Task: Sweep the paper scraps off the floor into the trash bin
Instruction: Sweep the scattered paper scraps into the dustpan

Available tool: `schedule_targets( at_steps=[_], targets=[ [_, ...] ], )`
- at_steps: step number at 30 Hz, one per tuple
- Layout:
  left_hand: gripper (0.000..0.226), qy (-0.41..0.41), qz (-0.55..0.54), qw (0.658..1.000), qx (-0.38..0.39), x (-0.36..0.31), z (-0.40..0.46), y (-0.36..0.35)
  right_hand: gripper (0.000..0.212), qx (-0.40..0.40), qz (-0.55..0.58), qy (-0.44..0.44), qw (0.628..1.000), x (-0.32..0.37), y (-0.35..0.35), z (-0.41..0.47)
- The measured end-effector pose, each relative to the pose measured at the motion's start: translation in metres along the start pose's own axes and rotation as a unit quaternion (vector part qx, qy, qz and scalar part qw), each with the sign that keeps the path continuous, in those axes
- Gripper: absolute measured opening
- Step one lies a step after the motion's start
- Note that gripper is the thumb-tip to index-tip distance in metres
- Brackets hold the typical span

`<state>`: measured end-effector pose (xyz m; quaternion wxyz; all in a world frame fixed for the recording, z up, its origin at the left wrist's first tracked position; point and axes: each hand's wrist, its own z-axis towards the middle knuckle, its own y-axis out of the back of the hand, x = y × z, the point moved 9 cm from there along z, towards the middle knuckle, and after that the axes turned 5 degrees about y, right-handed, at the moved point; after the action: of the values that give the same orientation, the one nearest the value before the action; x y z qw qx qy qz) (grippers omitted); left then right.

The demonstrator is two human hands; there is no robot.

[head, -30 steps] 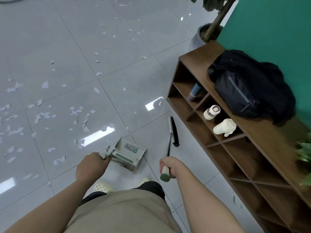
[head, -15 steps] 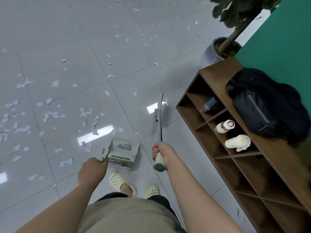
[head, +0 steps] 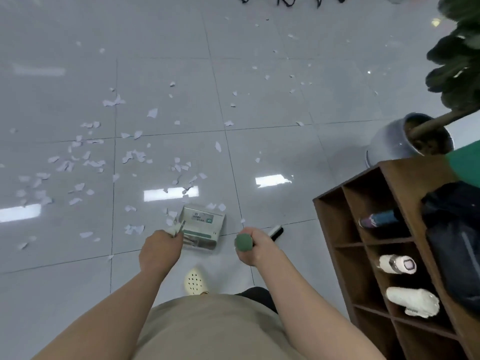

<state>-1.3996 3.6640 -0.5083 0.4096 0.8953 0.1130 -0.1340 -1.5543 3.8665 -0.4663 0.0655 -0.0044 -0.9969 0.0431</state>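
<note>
While both hands (head: 159, 249) grip tools, paper scraps (head: 132, 155) lie ahead — leftward.

Even, cool light from overhead fills my view. The glossy floor (head: 272, 152) throws back bright rectangular glare patches (head: 171, 194). Shadows are faint. The plant (head: 459, 55) at the right edge smears with blur, and straight lines bow outward.

a glossy pale grey tiled floor (head: 272, 141) fills most of the frame, its dark grout lines crossing and bright rectangular ceiling-light reflections (head: 171, 194) lying in a band across the middle. at the right edge a dark wooden cubby shelf (head: 337, 222) stands against a teal wall (head: 466, 158), with a potted plant (head: 410, 137) just beyond it at the upper right.
</note>
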Motion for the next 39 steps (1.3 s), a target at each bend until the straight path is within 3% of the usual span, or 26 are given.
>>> schedule_targets(
  at_steps=[3,6,7,10,17,20,24,27,35,37,39],
  targets=[
    [0.049,0.051,-0.084,0.995,-0.019,0.023,0.006,0.024,0.038,0.05,-0.031,0.003,0.998,0.004,-0.043,0.009],
    [0.047,0.101,-0.159,0.98,-0.06,0.059,0.007,0.051,0.03,0.135,-0.036,0.054,0.989,0.04,-0.086,0.035],
    [0.048,0.117,-0.175,0.975,-0.075,0.071,0.005,0.057,0.029,0.168,0.015,0.012,0.986,0.049,-0.096,0.045],
    [0.054,0.159,-0.199,0.961,-0.111,0.095,-0.009,0.057,0.031,0.157,0.046,-0.055,0.985,0.091,-0.107,0.08],
    [0.061,0.249,-0.191,0.932,-0.181,0.092,-0.055,0.033,0.031,0.149,-0.224,-0.03,0.963,0.12,-0.143,0.068],
    [0.055,0.302,-0.227,0.9,-0.216,0.072,-0.07,0.016,0.03,0.167,-0.288,-0.039,0.942,0.112,-0.151,0.056],
    [0.052,0.403,-0.295,0.828,-0.254,0.069,-0.091,-0.009,0.028,0.198,-0.36,-0.108,0.905,0.097,-0.149,0.034],
    [0.062,0.464,-0.34,0.766,-0.288,0.081,-0.112,-0.017,0.031,0.198,-0.448,-0.171,0.855,0.079,-0.14,0.024],
    [0.049,0.552,-0.396,0.676,-0.285,0.097,-0.162,-0.063,0.024,0.164,-0.634,-0.239,0.717,0.05,-0.09,0.044],
    [0.048,0.555,-0.397,0.674,-0.284,0.1,-0.165,-0.067,0.024,0.143,-0.646,-0.23,0.714,0.068,-0.082,0.055],
    [0.048,0.556,-0.389,0.683,-0.272,0.1,-0.162,-0.069,0.024,0.116,-0.623,-0.206,0.746,0.102,-0.073,0.068]
  ],
)
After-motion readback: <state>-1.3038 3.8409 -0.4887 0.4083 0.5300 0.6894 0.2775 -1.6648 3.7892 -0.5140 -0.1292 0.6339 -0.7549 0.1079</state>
